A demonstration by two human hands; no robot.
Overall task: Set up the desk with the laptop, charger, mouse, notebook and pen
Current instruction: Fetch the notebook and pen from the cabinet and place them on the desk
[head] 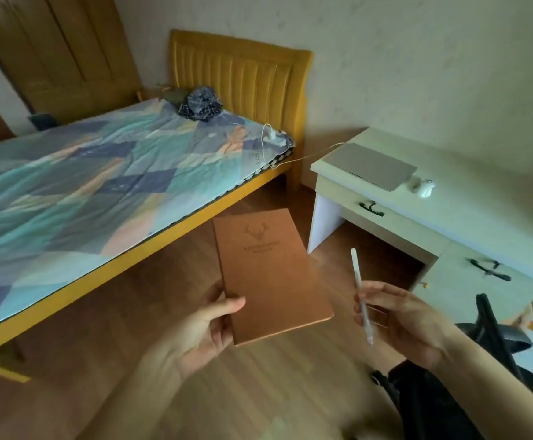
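My left hand [206, 325] grips the near corner of a brown notebook [268, 274] with a deer emblem, held flat above the floor. My right hand [398, 315] holds a white pen [361, 295] upright between its fingers. On the pale desk [481, 198] at the right lies the closed grey laptop [370, 165], with a white mouse [424, 187] just beside its right corner. A white charger [273, 137] sits on the bed's near corner, and its cable [309, 156] runs across the gap to the laptop.
A yellow-framed bed [106, 173] with a patterned cover fills the left, with a dark bundle of cloth [200, 103] by the headboard. A black chair [494, 331] stands in front of the desk drawers [487, 268]. Wooden floor lies between bed and desk.
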